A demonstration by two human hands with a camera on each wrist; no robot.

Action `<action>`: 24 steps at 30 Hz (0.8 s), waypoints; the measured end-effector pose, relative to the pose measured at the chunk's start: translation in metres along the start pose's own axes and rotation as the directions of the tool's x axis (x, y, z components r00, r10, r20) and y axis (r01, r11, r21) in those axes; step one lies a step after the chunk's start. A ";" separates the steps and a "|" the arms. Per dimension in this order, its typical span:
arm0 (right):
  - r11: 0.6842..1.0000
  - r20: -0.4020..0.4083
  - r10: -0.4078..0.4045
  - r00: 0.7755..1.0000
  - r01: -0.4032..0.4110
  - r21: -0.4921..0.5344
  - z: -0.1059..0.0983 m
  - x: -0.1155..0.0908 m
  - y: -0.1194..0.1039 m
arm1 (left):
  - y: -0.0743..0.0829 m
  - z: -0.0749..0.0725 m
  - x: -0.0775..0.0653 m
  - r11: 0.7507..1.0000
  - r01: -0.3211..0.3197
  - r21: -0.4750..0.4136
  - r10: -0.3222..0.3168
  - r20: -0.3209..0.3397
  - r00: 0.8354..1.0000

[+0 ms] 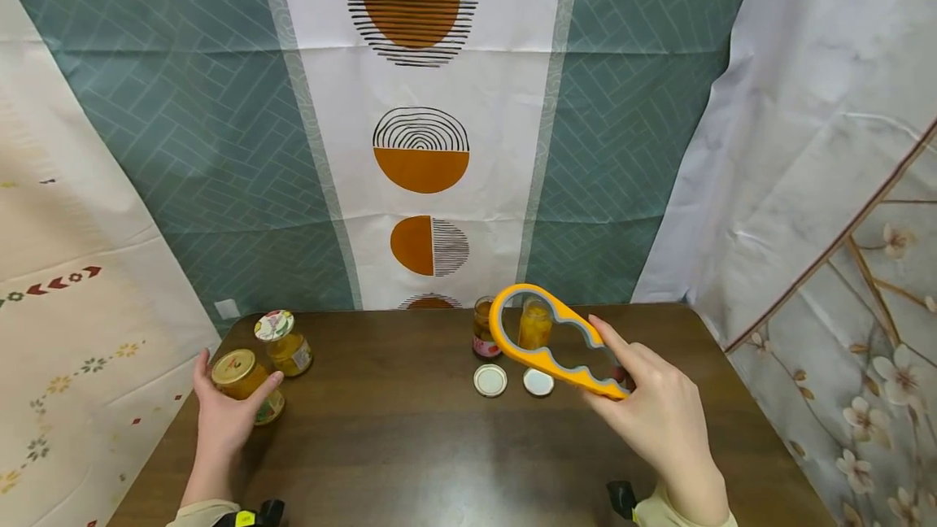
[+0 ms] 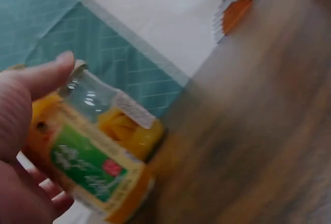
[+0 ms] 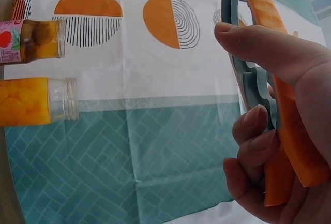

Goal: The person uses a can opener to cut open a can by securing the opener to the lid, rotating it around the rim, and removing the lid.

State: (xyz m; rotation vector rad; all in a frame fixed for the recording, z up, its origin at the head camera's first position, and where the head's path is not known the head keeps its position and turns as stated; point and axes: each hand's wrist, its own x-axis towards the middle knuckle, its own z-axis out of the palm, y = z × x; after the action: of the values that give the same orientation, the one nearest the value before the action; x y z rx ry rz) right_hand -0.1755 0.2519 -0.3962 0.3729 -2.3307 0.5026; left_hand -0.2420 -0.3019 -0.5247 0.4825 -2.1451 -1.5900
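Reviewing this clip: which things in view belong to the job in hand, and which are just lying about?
Likely part of the job:
yellow opener, held in the right hand
gold-lidded jar, left hand around it
patterned-lid jar
dark open jar
orange open jar
left loose lid
right loose lid

Merely there:
teal-and-white hanging
floral hanging

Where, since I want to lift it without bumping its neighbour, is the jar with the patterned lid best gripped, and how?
Probably around its rounded glass body, below the patterned lid, coming from the person's right: the gold-lidded jar and left hand crowd its near left. It stands upright, so a sideways wrap should suit.
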 end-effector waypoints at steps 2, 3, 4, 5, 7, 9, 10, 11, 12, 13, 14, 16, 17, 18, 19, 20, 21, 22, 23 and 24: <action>1.000 -0.003 -0.002 1.000 0.002 -0.002 -0.001 0.000 0.000 | -0.005 0.005 0.000 0.999 0.028 0.026 -0.028 0.001 1.000; 1.000 -0.004 -0.002 1.000 0.002 -0.003 -0.001 0.000 0.000 | -0.007 0.007 -0.001 0.998 0.044 0.034 -0.044 -0.007 0.999; 1.000 -0.005 -0.002 1.000 0.002 -0.002 -0.001 0.000 0.000 | -0.009 0.009 -0.001 0.998 0.056 0.028 -0.056 -0.018 0.998; 1.000 -0.006 -0.003 1.000 0.003 -0.003 -0.001 0.000 0.000 | -0.011 0.011 -0.001 0.997 0.067 0.025 -0.066 -0.028 0.997; 1.000 -0.007 -0.003 1.000 0.003 -0.002 -0.002 -0.001 0.001 | -0.015 0.014 -0.001 0.996 0.081 0.034 -0.079 -0.050 0.996; 1.000 -0.008 0.000 1.000 0.000 -0.003 -0.002 -0.001 0.001 | -0.018 0.015 -0.002 0.995 0.091 0.034 -0.089 -0.056 0.994; 1.000 -0.007 0.000 1.000 0.000 -0.004 -0.002 -0.001 0.001 | -0.019 0.015 -0.002 0.995 0.093 0.033 -0.091 -0.056 0.994; 1.000 -0.009 -0.001 1.000 0.001 -0.006 -0.002 -0.001 0.001 | -0.020 0.016 -0.002 0.995 0.094 0.045 -0.092 -0.055 0.994; 1.000 -0.009 -0.001 1.000 0.001 -0.006 -0.002 -0.001 0.001 | -0.020 0.016 -0.003 0.994 0.095 0.051 -0.093 -0.051 0.994; 1.000 -0.011 -0.002 1.000 0.002 -0.007 -0.002 -0.001 0.001 | -0.021 0.016 -0.003 0.994 0.093 0.060 -0.090 -0.051 0.995; 1.000 -0.012 -0.002 1.000 0.002 -0.006 -0.002 -0.001 0.001 | -0.021 0.017 -0.003 0.994 0.092 0.065 -0.088 -0.051 0.995; 1.000 -0.013 -0.002 1.000 0.002 -0.003 -0.002 -0.001 0.001 | -0.021 0.017 -0.003 0.992 0.090 0.084 -0.086 -0.056 0.995; 1.000 -0.013 0.000 1.000 0.000 -0.002 -0.002 -0.001 0.002 | -0.021 0.017 -0.003 0.991 0.089 0.095 -0.084 -0.057 0.995; 1.000 -0.013 0.002 1.000 -0.002 -0.001 -0.002 -0.001 0.002 | -0.021 0.017 -0.003 0.991 0.088 0.101 -0.082 -0.056 0.995; 1.000 -0.014 0.004 1.000 -0.004 -0.001 -0.002 -0.001 0.002 | -0.022 0.016 -0.003 0.990 0.084 0.113 -0.079 -0.053 0.995; 1.000 -0.014 0.006 1.000 -0.006 -0.002 -0.002 -0.001 0.002 | -0.022 0.015 -0.003 0.989 0.087 0.118 -0.082 -0.049 0.995; 1.000 -0.013 0.007 1.000 -0.007 -0.004 -0.002 -0.002 0.002 | -0.022 0.014 -0.003 0.988 0.090 0.127 -0.084 -0.046 0.995; 1.000 -0.013 0.007 1.000 -0.007 -0.007 -0.002 -0.002 0.002 | -0.022 0.014 -0.004 0.987 0.092 0.135 -0.087 -0.044 0.995; 1.000 -0.014 0.006 1.000 -0.006 -0.008 -0.002 -0.002 0.002 | -0.022 0.014 -0.004 0.986 0.090 0.140 -0.085 -0.041 0.995; 1.000 -0.015 0.005 1.000 -0.005 -0.009 -0.002 -0.001 0.002 | -0.022 0.014 -0.004 0.986 0.088 0.143 -0.083 -0.040 0.996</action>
State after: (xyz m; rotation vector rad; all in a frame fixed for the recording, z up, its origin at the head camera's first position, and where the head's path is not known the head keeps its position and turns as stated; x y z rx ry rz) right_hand -0.1741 0.2545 -0.3963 0.3582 -2.3188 0.4956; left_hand -0.2457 -0.2945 -0.5497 0.6508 -2.2519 -1.4650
